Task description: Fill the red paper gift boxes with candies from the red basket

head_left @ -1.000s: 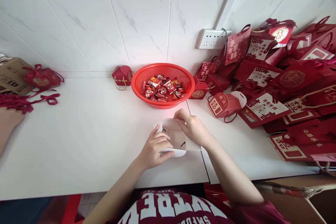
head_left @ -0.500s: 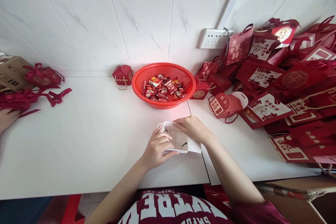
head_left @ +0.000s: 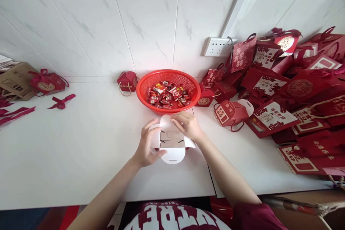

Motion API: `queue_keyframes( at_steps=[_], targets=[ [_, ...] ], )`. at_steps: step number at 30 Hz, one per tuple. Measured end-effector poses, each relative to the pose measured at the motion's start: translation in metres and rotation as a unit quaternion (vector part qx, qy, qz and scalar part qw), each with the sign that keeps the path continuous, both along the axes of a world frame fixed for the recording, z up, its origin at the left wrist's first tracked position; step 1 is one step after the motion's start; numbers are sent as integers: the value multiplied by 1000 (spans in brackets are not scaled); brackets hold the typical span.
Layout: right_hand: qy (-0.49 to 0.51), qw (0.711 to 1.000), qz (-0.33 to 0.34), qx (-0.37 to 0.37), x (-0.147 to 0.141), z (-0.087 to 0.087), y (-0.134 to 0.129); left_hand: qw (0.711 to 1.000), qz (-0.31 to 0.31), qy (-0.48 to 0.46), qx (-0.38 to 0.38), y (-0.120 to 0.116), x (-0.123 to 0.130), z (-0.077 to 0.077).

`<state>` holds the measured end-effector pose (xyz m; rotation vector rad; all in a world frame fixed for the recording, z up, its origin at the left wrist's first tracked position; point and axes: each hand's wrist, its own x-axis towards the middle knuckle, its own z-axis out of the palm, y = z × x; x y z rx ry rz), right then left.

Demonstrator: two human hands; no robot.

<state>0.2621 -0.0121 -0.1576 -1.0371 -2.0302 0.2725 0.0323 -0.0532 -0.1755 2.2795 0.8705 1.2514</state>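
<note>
An opened paper gift box (head_left: 171,140) sits on the table in front of me, its white inside up. Dark slits show in its base, and bits of red show beneath its side edges. Its rounded near flap (head_left: 173,155) is folded outward toward me and has a slot. My left hand (head_left: 147,146) curves around the left side, thumb at the near corner and fingers over the left flap. With bent fingers, my right hand (head_left: 187,125) holds the top of the far flap. Just beyond stands a red plastic basket (head_left: 142,95) with wrapped candies (head_left: 168,95).
Finished red gift boxes and bags (head_left: 272,86) are heaped on the right, one red box (head_left: 229,112) nearest me. Another small box (head_left: 127,81) stands left of the basket. Far left are a ribbon bow (head_left: 61,102), a ribboned box (head_left: 48,82) and cardboard (head_left: 19,81).
The box has turned and its flaps are spread outward. My left hand has shifted left, my right hand up to the far flap. The other person's hand with ribbons has left view at left.
</note>
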Motion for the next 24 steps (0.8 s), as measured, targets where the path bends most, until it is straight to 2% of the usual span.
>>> queue_keyframes(
  at_steps=[3,7,11,12,15,17,24],
  targets=[
    [47,998,-13,42,-9,-9,9,999,-2,-44,-26,14,-5,-11],
    [98,994,1,53,-15,-15,12,997,-62,23,-34,25,-7,-24],
    [116,991,62,27,-10,-13,-2,994,-17,98,47,24,-11,-14],
    [112,990,85,18,-8,-14,-7,992,-27,108,65,23,-12,-11],
    [94,987,134,3,-6,-18,-15,985,-112,109,71,25,-10,-5],
    [85,986,144,2,-8,-23,-16,985,-137,92,55,28,-6,-7],
    [117,985,124,23,-22,-37,-11,991,-114,65,22,29,2,-23]
  ],
)
